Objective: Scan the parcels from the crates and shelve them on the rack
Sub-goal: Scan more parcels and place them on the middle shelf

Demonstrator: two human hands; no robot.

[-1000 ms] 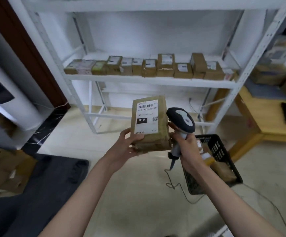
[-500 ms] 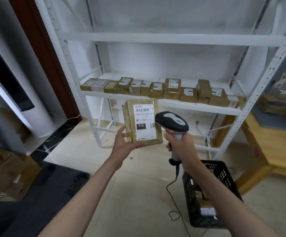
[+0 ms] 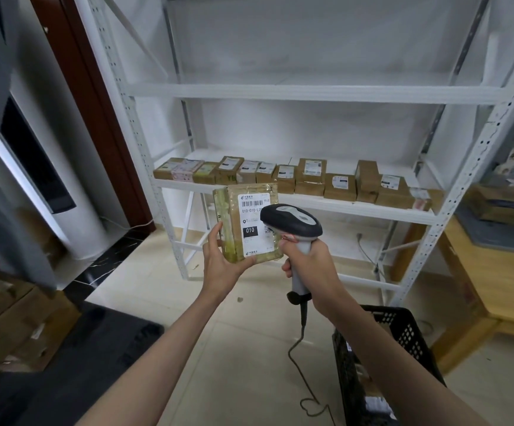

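Taped parcel (image 3: pixel 245 224) (label marked 010) held by the left hand (image 3: pixel 222 262) before the rack (image 3: pixel 311 92), the right hand (image 3: pixel 309 264) gripping the barcode scanner (image 3: pixel 292 221) just beside it.

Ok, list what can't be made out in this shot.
- Parcel label, head view: the scanner head covers the end of the code after "010-010-L3".
- Crate contents, head view: right arm and frame's bottom edge hide them.
- Labels on the shelved parcels: too small to read.
- Scanner trigger: hidden under the right hand.
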